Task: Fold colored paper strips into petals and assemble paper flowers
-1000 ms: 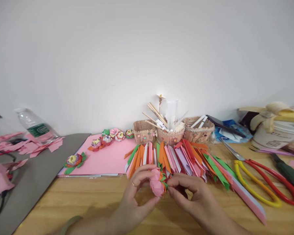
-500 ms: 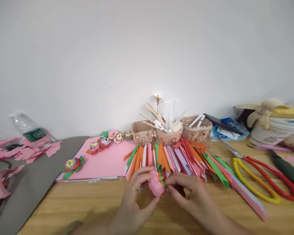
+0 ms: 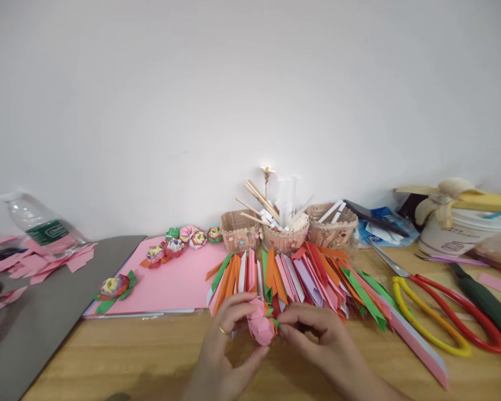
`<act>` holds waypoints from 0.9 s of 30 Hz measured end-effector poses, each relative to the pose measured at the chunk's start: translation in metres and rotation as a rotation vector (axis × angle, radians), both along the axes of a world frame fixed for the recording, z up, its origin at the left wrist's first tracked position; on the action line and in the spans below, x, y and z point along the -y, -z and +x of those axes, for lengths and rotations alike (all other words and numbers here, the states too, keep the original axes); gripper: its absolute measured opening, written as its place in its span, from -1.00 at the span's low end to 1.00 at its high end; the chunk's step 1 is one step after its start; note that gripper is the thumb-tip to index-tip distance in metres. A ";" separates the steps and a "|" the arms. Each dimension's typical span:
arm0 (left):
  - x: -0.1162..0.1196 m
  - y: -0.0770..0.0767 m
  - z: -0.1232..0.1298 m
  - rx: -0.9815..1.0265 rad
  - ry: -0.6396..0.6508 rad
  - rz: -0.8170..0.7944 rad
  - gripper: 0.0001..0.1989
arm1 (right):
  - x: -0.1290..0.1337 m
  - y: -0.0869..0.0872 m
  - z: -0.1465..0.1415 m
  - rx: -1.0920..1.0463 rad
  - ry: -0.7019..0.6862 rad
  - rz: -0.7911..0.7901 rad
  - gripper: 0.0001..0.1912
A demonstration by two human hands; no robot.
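Note:
A folded paper flower [image 3: 260,324], mostly pink with orange and green bits, is held above the table's front part. My left hand [image 3: 229,345] grips it from the left between thumb and fingers. From the right, my right hand [image 3: 317,340] pinches a small green part at the flower's edge; the fingertips hide most of that part. Just behind the hands lie many folded paper strips [image 3: 278,278] in pink, orange, green, white and red. Finished-looking paper flowers [image 3: 173,247] rest on pink paper sheets [image 3: 171,289] to the left, with one more flower [image 3: 114,288] near the sheets' left corner.
Several small woven baskets [image 3: 240,236] with sticks and straws stand by the wall. Scissors [image 3: 434,317] and a dark green-handled tool [image 3: 484,295] lie at right, near a white tub [image 3: 459,234] with a banana peel. A bottle [image 3: 42,223] and pink scraps are at left.
The view has shifted slightly, so most things sit a little further left and lower. Both hands keep their hold on the paper flower, which is turned slightly.

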State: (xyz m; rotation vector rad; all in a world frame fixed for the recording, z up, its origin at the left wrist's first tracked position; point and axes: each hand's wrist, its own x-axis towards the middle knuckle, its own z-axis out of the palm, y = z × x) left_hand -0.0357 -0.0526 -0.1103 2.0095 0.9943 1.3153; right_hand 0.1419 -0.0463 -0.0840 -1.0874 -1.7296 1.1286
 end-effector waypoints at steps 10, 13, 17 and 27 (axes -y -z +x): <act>0.003 0.005 0.004 0.154 -0.016 -0.137 -0.57 | -0.010 0.007 0.005 -0.259 -0.092 -0.331 -0.68; 0.003 0.003 0.005 0.151 -0.017 -0.146 -0.56 | -0.009 0.005 0.004 -0.267 -0.063 -0.387 -0.68; 0.002 0.001 0.000 0.062 0.036 -0.152 -0.53 | -0.009 0.002 0.003 -0.255 -0.043 -0.418 -0.68; 0.004 0.004 0.005 0.158 0.021 -0.215 -0.62 | -0.006 0.000 0.003 -0.230 -0.009 -0.429 -0.80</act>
